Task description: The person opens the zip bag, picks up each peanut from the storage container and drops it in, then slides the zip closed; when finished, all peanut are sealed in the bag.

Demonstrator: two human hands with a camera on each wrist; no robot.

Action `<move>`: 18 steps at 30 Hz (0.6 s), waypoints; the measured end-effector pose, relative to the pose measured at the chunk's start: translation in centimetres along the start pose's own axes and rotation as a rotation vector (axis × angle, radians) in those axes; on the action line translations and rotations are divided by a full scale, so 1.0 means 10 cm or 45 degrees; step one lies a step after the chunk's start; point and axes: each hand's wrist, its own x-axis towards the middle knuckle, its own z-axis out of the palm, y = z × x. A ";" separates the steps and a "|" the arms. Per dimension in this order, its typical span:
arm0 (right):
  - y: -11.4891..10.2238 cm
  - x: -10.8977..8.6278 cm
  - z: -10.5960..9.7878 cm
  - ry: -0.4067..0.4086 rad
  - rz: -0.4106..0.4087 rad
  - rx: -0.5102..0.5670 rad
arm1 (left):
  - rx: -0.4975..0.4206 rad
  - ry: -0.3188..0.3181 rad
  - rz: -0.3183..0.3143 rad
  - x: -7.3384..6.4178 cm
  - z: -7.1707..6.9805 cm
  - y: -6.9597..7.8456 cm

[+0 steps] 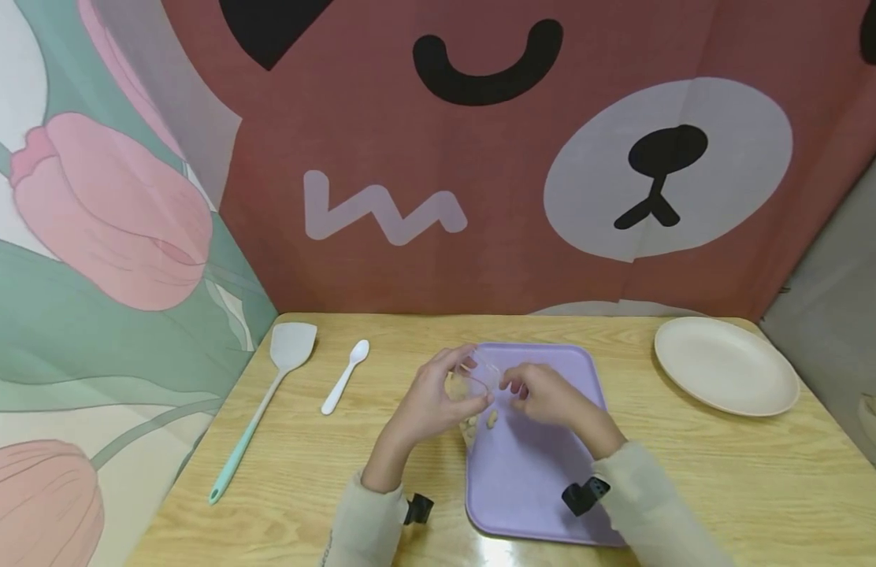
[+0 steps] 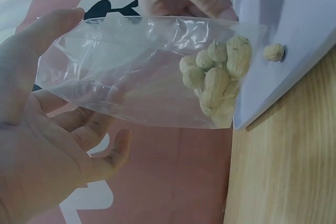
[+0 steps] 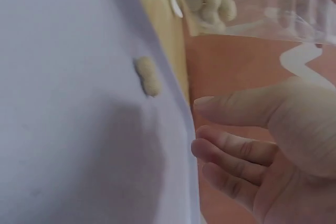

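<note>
My left hand (image 1: 432, 395) holds a clear plastic bag (image 2: 136, 85) by its mouth, thumb on one side and fingers on the other. Several unshelled peanuts (image 2: 215, 80) are gathered at the bag's bottom end, by the left edge of a purple tray (image 1: 530, 496). One loose peanut (image 3: 148, 77) lies on that tray near the same edge. Over the tray, just right of the bag, is my right hand (image 1: 547, 395). Its thumb and fingers are loosely bent, with nothing between them in the right wrist view (image 3: 262, 153).
Left of the tray lie a small white spoon (image 1: 346, 376) and a spatula (image 1: 268, 402) with a pale green handle. A large cream plate (image 1: 725, 366) sits at the table's back right. A printed cloth (image 1: 480, 260) hangs behind the wooden table (image 1: 686, 480).
</note>
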 end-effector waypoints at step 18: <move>-0.04 0.00 0.31 -0.055 -0.093 -0.084 | -0.010 0.000 0.023 -0.03 0.01 0.01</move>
